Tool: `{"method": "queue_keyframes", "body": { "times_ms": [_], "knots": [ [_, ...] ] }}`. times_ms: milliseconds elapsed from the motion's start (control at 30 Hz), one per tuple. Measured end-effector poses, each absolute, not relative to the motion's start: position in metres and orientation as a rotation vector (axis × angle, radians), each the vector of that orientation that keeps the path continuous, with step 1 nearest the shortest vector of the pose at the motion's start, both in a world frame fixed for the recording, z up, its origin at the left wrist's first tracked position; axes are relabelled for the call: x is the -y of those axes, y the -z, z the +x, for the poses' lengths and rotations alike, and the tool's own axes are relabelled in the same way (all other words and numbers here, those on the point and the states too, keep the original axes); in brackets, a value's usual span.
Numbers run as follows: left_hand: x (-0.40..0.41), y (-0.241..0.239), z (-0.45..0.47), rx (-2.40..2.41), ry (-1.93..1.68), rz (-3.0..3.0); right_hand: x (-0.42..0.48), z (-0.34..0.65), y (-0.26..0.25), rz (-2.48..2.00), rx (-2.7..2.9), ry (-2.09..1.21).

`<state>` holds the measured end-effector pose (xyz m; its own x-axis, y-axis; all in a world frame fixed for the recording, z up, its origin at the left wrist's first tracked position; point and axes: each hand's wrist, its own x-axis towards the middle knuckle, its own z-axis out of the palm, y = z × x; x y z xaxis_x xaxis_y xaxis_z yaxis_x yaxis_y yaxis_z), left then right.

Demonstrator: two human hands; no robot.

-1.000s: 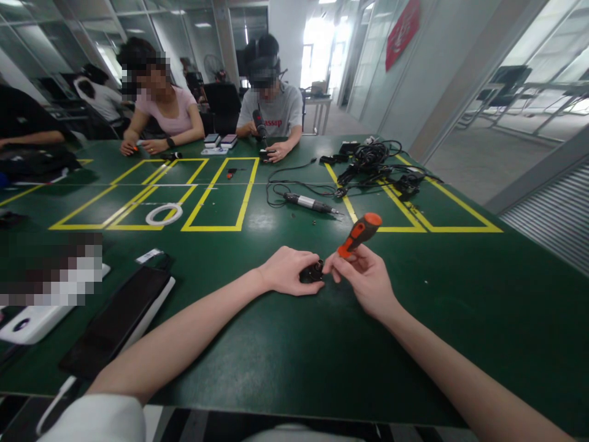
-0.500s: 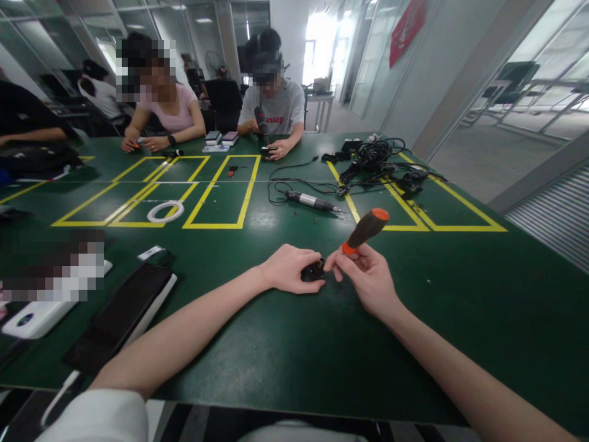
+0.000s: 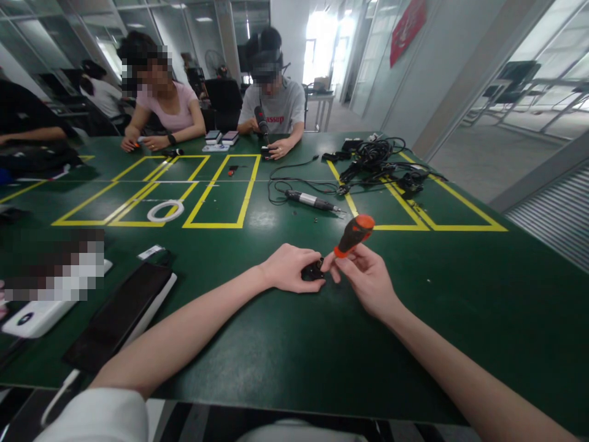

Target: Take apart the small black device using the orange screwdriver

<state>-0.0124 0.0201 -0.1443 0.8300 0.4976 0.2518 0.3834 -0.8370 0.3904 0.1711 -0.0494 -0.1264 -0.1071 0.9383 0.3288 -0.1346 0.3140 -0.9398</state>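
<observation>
My left hand is closed around a small black part on the green table, thumb on the near side and fingers on the far side. Just to the right, my right hand grips a screwdriver with a black and orange handle. The handle rises above the hand and leans away to the right. The screwdriver's shaft and tip are hidden by my fingers. My right fingertips are close against the right side of the black part; whether they touch it I cannot tell.
Beyond my hands lies a corded electric screwdriver, with tangled black cables behind it. A white ring rests among yellow tape lines. A black slab-like device sits by my left forearm. Across the table, a person holds a power tool.
The screwdriver handle has shifted left and slightly down and stands more upright. My right fingertips have moved slightly left. My left hand and the black part have stayed in place.
</observation>
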Motion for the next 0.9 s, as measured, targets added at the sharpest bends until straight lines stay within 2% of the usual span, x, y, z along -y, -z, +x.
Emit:
{"method": "queue_keyframes", "body": {
  "times_ms": [900],
  "knots": [
    [-0.0206,0.1442,-0.0126,-0.687,-0.489,2.708,0.0516,0.1688,0.1216,-0.841,1.312,-1.113]
  ]
}}
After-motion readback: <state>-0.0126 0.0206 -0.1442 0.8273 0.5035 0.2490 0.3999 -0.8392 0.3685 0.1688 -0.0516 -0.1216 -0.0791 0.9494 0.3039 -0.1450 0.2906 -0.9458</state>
